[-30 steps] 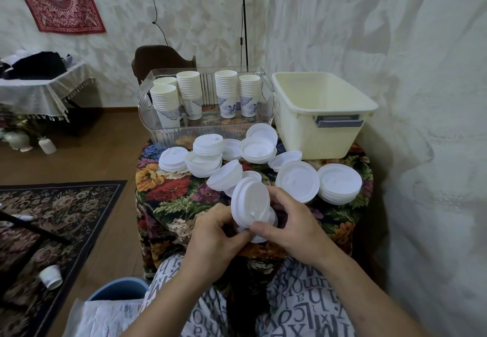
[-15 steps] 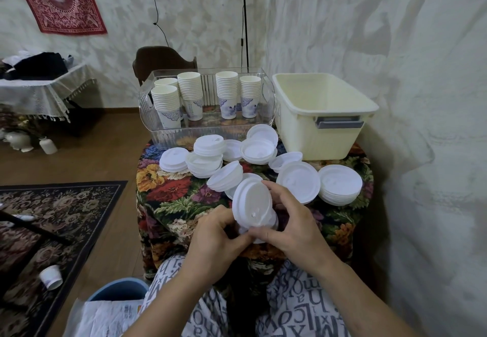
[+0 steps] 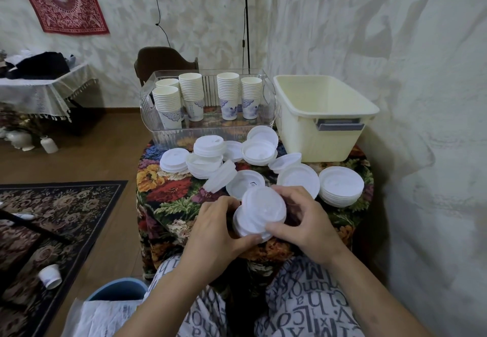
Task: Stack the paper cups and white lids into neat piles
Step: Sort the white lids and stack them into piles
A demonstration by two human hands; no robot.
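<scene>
Both hands, left hand and right hand, are cupping the small lid stack over the table's near edge, so you're gripping these light, slippery, flexible rims gently.

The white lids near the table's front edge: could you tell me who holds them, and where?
Both hands grip the small lid stack by its rim: left hand, right hand.

Floral-clothed tabletop carries a clear plastic basket, a cream plastic tub, and scattered white plastic lids.
</scene>
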